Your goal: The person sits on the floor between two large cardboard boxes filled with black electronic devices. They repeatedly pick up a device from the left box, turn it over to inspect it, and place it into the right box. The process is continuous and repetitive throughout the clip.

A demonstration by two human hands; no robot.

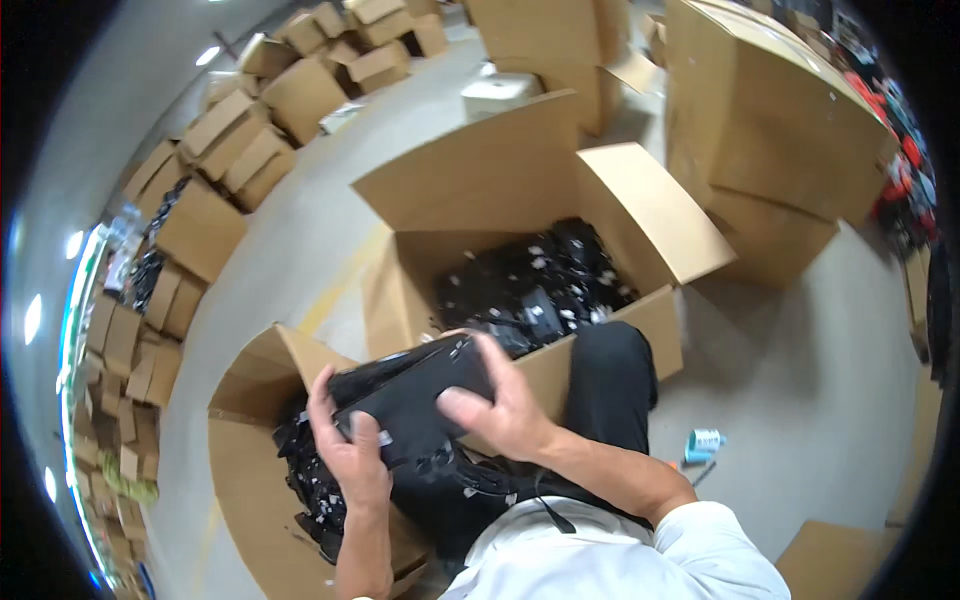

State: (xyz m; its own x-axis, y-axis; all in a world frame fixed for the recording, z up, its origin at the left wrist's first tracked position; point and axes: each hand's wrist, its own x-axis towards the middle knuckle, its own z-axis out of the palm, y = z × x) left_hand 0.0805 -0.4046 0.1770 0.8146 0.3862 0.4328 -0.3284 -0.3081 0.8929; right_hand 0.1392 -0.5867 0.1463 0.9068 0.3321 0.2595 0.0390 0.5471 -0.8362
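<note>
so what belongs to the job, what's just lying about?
Likely the job:
- flat black object in left hand and right hand
- front carton of black items
- near carton, likewise

Likely lying about:
- teal bottle
- white box
- far-left cartons

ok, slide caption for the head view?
Left hand and right hand hold a black rectangular item near an open cardboard box of black pieces.

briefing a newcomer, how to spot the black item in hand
Find the central open carton. At its near left corner, the left hand and right hand hold the black item. Unlike the black pieces heaped inside, it is hand-held, flat-faced.
</note>
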